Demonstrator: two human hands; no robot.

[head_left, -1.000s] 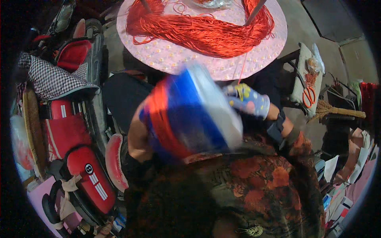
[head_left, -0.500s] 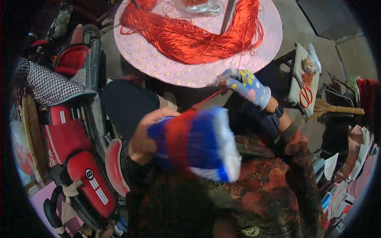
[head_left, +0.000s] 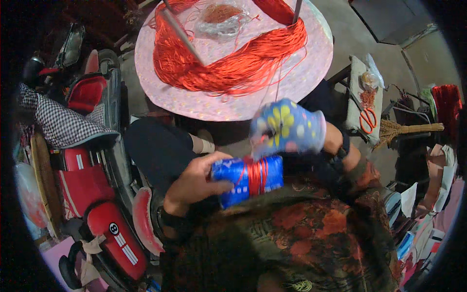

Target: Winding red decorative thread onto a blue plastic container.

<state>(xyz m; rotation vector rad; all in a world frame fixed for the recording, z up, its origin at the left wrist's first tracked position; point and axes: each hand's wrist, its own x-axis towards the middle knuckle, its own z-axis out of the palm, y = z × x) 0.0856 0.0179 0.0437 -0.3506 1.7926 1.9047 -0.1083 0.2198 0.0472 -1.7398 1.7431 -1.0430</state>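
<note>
My bare left hand (head_left: 197, 182) grips a blue packet (head_left: 231, 175) by its left end. Red cord (head_left: 257, 176) is wound in several turns round the packet's middle. Close above its right part is my right hand (head_left: 289, 127), in a blue-grey glove with yellow flowers and dots. The gloved fingers are curled closed on the red cord, partly hidden by the glove. A strand runs up from that hand toward a large skein of red cord (head_left: 233, 68), draped round upright metal rods (head_left: 182, 36) on a round pink patterned tabletop (head_left: 209, 109).
A clear plastic bag (head_left: 221, 30) with brownish-red strands sits inside the skein. To the right, orange-handled scissors (head_left: 368, 120) lie on a cloth-covered bench (head_left: 354, 104), with a straw broom (head_left: 408, 127) beside it. A red-seated vehicle (head_left: 116, 233) stands at left.
The packet has turned, showing its broad blue side, and has come closer to my right hand. My gloved hand has moved slightly left and down. The tabletop and skein sit lower in view.
</note>
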